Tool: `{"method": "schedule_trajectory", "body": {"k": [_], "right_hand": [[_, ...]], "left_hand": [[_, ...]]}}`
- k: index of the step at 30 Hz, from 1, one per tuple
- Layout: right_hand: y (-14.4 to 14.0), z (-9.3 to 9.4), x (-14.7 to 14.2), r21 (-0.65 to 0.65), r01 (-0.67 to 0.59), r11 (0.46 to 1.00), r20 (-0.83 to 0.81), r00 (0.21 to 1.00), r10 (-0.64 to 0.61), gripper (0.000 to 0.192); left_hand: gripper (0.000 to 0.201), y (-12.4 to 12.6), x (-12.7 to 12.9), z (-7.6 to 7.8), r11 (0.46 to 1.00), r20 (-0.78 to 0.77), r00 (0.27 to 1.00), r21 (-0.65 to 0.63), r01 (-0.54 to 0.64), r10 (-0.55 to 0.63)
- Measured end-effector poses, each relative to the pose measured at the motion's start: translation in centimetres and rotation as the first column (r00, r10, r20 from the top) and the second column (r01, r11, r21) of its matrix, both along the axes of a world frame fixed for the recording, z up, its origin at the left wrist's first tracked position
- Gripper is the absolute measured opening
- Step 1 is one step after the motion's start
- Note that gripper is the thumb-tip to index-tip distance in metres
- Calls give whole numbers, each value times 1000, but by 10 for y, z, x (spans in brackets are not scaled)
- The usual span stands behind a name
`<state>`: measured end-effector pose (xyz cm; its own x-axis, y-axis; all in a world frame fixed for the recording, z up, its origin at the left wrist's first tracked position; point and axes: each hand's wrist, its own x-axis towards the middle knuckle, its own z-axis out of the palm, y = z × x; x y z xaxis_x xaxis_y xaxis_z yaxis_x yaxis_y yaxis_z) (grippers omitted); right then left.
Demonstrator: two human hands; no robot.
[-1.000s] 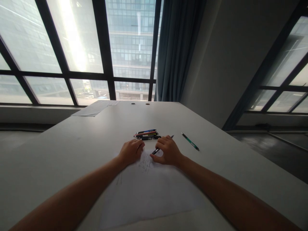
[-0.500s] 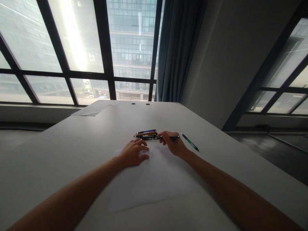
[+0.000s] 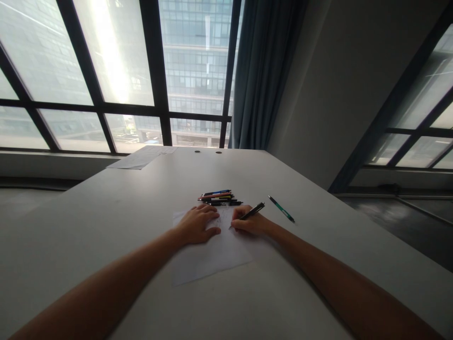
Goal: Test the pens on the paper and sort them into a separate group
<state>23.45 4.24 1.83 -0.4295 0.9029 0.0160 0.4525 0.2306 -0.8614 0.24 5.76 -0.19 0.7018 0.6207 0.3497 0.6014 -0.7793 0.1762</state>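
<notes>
My right hand (image 3: pixel 248 222) grips a black pen (image 3: pixel 254 210), its tip pointing down at the white sheet of paper (image 3: pixel 208 264). Whether the tip touches the paper I cannot tell. Spread flat over the paper's left part is my left hand (image 3: pixel 198 225), fingers apart and holding nothing. Faint dark marks show on the sheet between both hands. Just beyond my fingers lies a bunch of several pens (image 3: pixel 217 197), in black, blue and reddish tones. A green and black pen (image 3: pixel 281 209) rests alone to the right of my right hand.
The white table (image 3: pixel 141 208) stretches away toward the windows. More paper sheets (image 3: pixel 132 159) lie at its far left corner. Two small round fittings (image 3: pixel 218 152) sit near the far edge, close to a blue curtain (image 3: pixel 256 94).
My right hand has drawn back from the pen bunch and come down onto the paper, tilting the black pen into a writing hold. The sheet sits farther from me; my left hand stays nearly in place.
</notes>
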Motion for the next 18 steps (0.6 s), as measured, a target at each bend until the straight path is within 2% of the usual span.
{"method": "schedule_trajectory", "body": {"k": [11, 15, 18], "right_hand": [[4, -3, -2, 112, 81, 990, 135, 986, -96, 14], [4, 1, 0, 32, 115, 993, 72, 991, -117, 13], [7, 1, 3, 104, 212, 972, -27, 977, -210, 29]], "left_hand": [[51, 1, 0, 0, 999, -5, 1000, -35, -16, 16], [51, 1, -1, 2, 998, -9, 1000, -54, -17, 17], [46, 1, -2, 5, 998, 13, 1000, -60, 25, -25]]}}
